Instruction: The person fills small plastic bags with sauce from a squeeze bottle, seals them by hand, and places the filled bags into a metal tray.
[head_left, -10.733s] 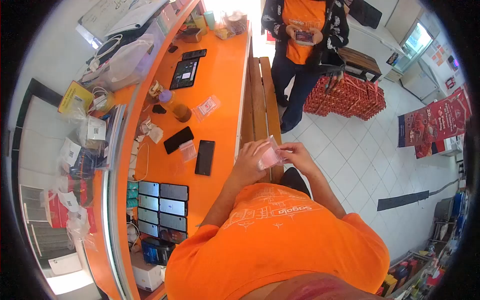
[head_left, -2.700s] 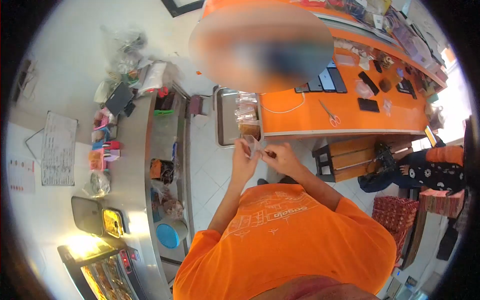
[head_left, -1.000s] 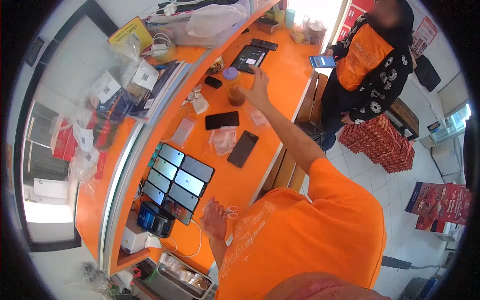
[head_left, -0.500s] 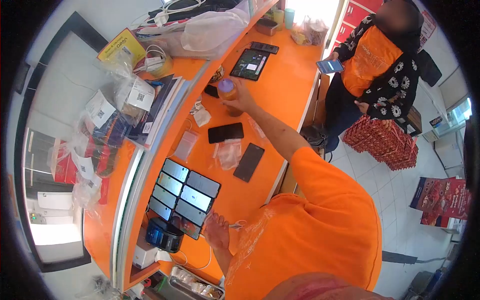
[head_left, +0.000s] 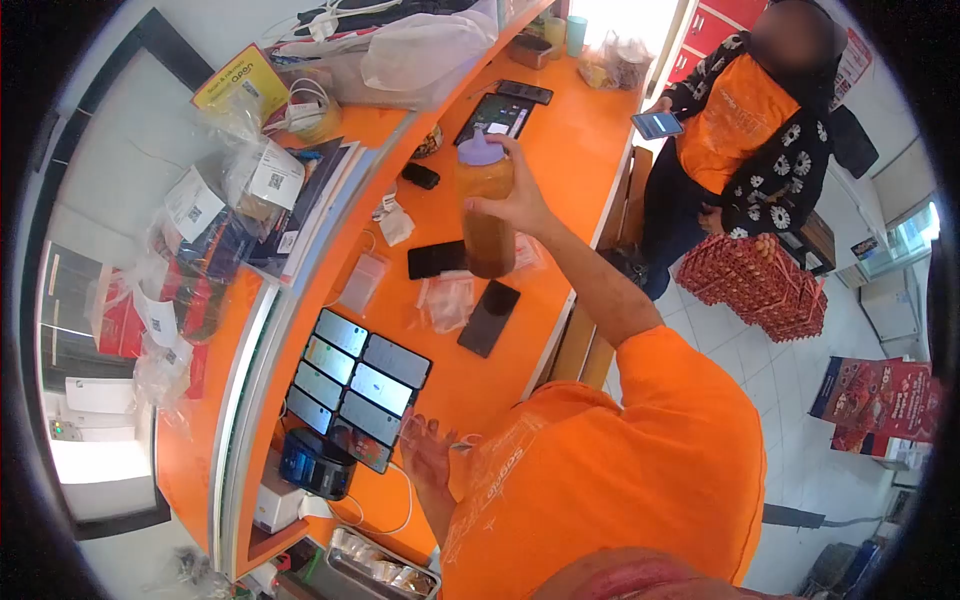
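The right hand [head_left: 524,190] is gripping the bottle [head_left: 489,245], which is now rising off the table [head_left: 565,130] near the dark phone [head_left: 436,261], so that hand is bearing its weight. The left hand [head_left: 428,458] is staying apart beside the lit phones [head_left: 381,389]; its grip isn't showing clearly.

My right hand [head_left: 522,200] can pass over the orange counter [head_left: 580,135] beside the tablet [head_left: 505,113]. Eight phones [head_left: 380,388] crowd my left hand [head_left: 428,455].

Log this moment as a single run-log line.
right hand: holds lilac-capped bottle | left hand: beside grouped phones | other person: holds handset
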